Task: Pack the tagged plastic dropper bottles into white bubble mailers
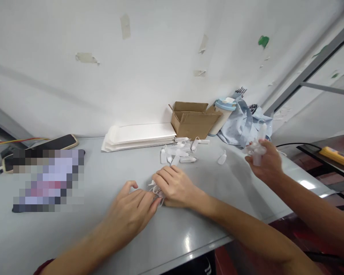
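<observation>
My left hand (132,210) and my right hand (176,187) meet low over the grey table. Between them is a cluster of small translucent plastic bottles (159,193) with thin loops, mostly covered by my fingers. The left fingers pinch the cluster from the left, index finger raised. My right fingers curl around it from the other side. Just beyond, a loose pile of similar small bottles (180,152) lies on the table, and a single bottle (222,157) sits apart to the right. At the right, another person's hand (268,162) holds several such bottles (257,149).
Stacked white envelopes (140,133) lie against the wall beside an open cardboard box (193,122). A blue-lidded cup (224,112) and a light-blue cloth bag (237,124) stand further right. At left are a dark phone (57,143) and a pixelated object (50,179). The table's front edge (200,246) runs below my right forearm.
</observation>
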Tool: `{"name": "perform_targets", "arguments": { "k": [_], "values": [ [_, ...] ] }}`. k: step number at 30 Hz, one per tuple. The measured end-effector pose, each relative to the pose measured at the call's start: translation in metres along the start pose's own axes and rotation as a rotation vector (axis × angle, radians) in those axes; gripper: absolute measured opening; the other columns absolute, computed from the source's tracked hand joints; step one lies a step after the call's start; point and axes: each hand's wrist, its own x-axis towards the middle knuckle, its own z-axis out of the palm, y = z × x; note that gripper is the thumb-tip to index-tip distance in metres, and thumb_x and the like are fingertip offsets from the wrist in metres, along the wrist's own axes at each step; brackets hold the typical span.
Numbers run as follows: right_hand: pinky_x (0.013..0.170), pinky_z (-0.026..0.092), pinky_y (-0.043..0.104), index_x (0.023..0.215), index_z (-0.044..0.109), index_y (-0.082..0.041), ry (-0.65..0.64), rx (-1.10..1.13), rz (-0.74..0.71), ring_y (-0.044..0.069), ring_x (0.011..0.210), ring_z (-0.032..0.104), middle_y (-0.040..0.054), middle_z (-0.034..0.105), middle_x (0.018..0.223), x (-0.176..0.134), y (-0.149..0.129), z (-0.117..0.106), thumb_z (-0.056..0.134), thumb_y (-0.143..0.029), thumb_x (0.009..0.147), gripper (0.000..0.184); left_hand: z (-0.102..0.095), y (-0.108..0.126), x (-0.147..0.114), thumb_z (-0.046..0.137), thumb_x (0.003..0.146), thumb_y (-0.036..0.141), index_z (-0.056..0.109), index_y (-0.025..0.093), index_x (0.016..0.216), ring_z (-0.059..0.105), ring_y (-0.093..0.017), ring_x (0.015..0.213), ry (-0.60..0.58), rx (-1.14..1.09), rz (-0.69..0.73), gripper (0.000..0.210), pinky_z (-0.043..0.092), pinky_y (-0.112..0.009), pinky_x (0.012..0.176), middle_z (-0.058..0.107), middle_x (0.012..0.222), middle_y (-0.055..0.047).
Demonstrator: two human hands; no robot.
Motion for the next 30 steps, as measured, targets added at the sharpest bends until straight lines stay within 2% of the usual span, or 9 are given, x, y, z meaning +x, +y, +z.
{"name": "perform_targets", "arguments": {
  "k": [4,6,10,14,16,19,22,25,30],
  "values": [
    [0.063,0.04,0.035,0.097,0.054,-0.019,-0.063,-0.021,-0.1,0.024,0.08,0.052,0.0092,0.059,0.085,0.012,-0.027,0.047,0.043,-0.025,0.084,0.018,0.005,0.004,-0.003,0.039,0.094,0.012,0.041,0.019,0.062,0.031,-0.01,0.047,-0.05,-0.165,-0.152,0.033,0.036,-0.027,0.061,0.04,0.05,0.007],
    [0.061,0.037,0.034,0.094,0.055,-0.015,-0.08,-0.06,-0.144,0.023,0.075,0.051,0.0095,0.059,0.081,0.014,-0.031,0.058,0.045,-0.018,0.078,0.018,0.006,0.005,-0.002,0.038,0.093,0.012,0.037,0.019,0.058,0.028,-0.01,0.046,-0.061,-0.242,-0.19,0.036,0.036,-0.024,0.057,0.036,0.048,0.008],
    [0.058,0.035,0.03,0.091,0.055,-0.014,-0.117,-0.119,-0.17,0.021,0.073,0.051,0.008,0.061,0.079,0.011,-0.022,0.056,0.05,-0.017,0.068,0.024,0.001,0.001,0.001,0.04,0.091,0.014,0.042,0.02,0.058,0.03,-0.01,0.046,-0.057,-0.287,-0.225,0.034,0.038,-0.022,0.056,0.036,0.045,0.007],
    [0.057,0.034,0.028,0.091,0.055,-0.015,-0.136,-0.099,-0.061,0.02,0.075,0.054,0.0075,0.064,0.082,0.011,-0.007,0.051,0.051,-0.015,0.065,0.026,-0.009,-0.008,0.002,0.043,0.089,0.017,0.05,0.021,0.063,0.039,-0.011,0.05,-0.035,-0.291,-0.297,0.027,0.037,-0.019,0.05,0.043,0.046,0.006],
    [0.057,0.034,0.028,0.094,0.055,-0.015,-0.121,-0.098,-0.023,0.02,0.077,0.055,0.008,0.065,0.086,0.011,-0.005,0.051,0.051,-0.014,0.066,0.028,-0.012,-0.011,0.002,0.046,0.089,0.02,0.055,0.021,0.07,0.045,-0.011,0.054,-0.026,-0.316,-0.351,0.021,0.037,-0.018,0.049,0.051,0.051,0.005],
    [0.058,0.035,0.028,0.095,0.054,-0.015,-0.12,-0.085,-0.076,0.021,0.078,0.055,0.0084,0.065,0.086,0.011,-0.012,0.057,0.052,-0.017,0.07,0.025,-0.01,-0.01,0.003,0.049,0.09,0.026,0.059,0.02,0.087,0.051,-0.012,0.056,-0.034,-0.337,-0.379,0.012,0.041,-0.02,0.053,0.056,0.058,0.005],
    [0.056,0.034,0.029,0.095,0.053,-0.015,-0.121,-0.083,-0.141,0.021,0.077,0.054,0.0083,0.064,0.084,0.008,-0.025,0.067,0.05,-0.019,0.076,0.019,-0.005,-0.004,0.003,0.044,0.092,0.026,0.055,0.018,0.074,0.047,-0.012,0.05,-0.056,-0.276,-0.324,0.022,0.039,-0.022,0.052,0.048,0.051,0.005],
    [0.055,0.033,0.029,0.097,0.053,-0.014,-0.119,-0.077,-0.139,0.021,0.077,0.053,0.0084,0.063,0.084,0.006,-0.032,0.072,0.05,-0.021,0.077,0.021,-0.002,-0.001,0.003,0.039,0.093,0.02,0.041,0.02,0.058,0.042,-0.011,0.047,-0.07,-0.203,-0.271,0.035,0.036,-0.022,0.05,0.04,0.047,0.006],
    [0.057,0.035,0.028,0.096,0.054,-0.014,-0.177,-0.069,-0.11,0.02,0.079,0.054,0.0077,0.064,0.086,0.008,-0.022,0.067,0.052,-0.02,0.075,0.021,-0.007,-0.01,0.002,0.044,0.088,0.021,0.039,0.021,0.058,0.044,-0.011,0.046,-0.105,-0.179,-0.274,0.03,0.036,-0.021,0.05,0.041,0.044,0.007]
  ]
}}
